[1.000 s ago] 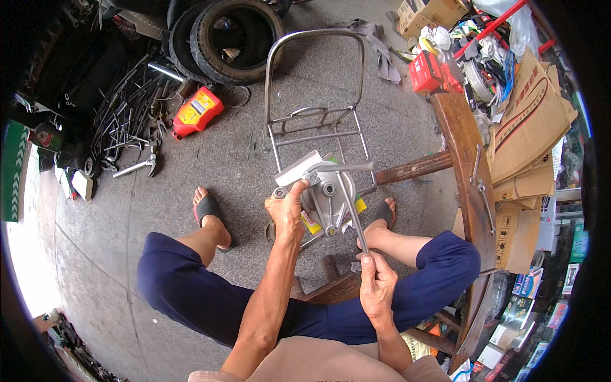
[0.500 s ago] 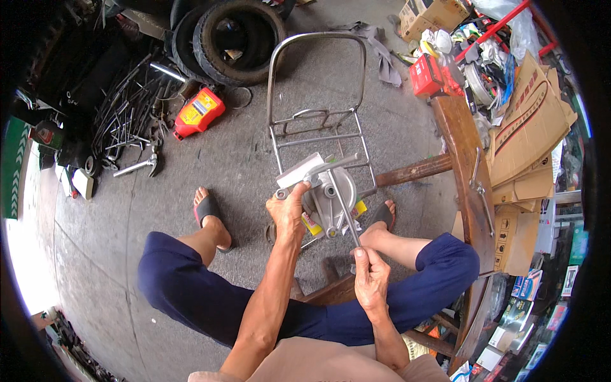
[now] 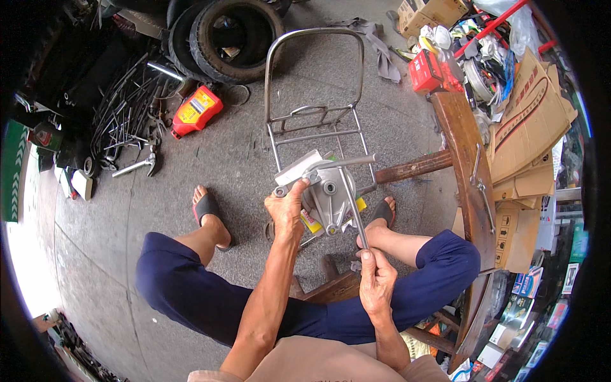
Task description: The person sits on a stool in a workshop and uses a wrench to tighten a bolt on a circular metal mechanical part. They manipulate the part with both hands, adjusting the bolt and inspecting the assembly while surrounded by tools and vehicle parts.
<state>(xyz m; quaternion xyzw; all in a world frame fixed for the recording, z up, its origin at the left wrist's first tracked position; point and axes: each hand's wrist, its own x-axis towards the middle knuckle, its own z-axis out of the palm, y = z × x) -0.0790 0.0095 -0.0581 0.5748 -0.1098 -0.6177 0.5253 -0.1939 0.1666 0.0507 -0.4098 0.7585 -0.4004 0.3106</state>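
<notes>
My left hand (image 3: 287, 205) is closed on the near-left edge of a round cast-metal brake plate (image 3: 331, 202), thumb on top. The plate has a hole at its middle and a silver arm sticking out on its far-left side. Over it lies a long T-shaped metal wrench (image 3: 354, 210), its crossbar across the far side of the plate. The near end of the wrench's shaft is in my right hand (image 3: 377, 283), fingers wrapped round it. Below the plate, partly covered, are yellow packets (image 3: 311, 221).
A tubular metal rack (image 3: 316, 134) lies beyond the plate. A wooden bench (image 3: 468, 146) stands at the right beside cardboard (image 3: 528, 114). A red bottle (image 3: 197, 111), a hammer (image 3: 137, 167), loose tools and tyres (image 3: 238, 41) are on the floor at the left and back.
The wrench has swung slightly, its crossbar sliding to the right over the plate. My right hand has moved a little right with the shaft; my left hand keeps its hold.
</notes>
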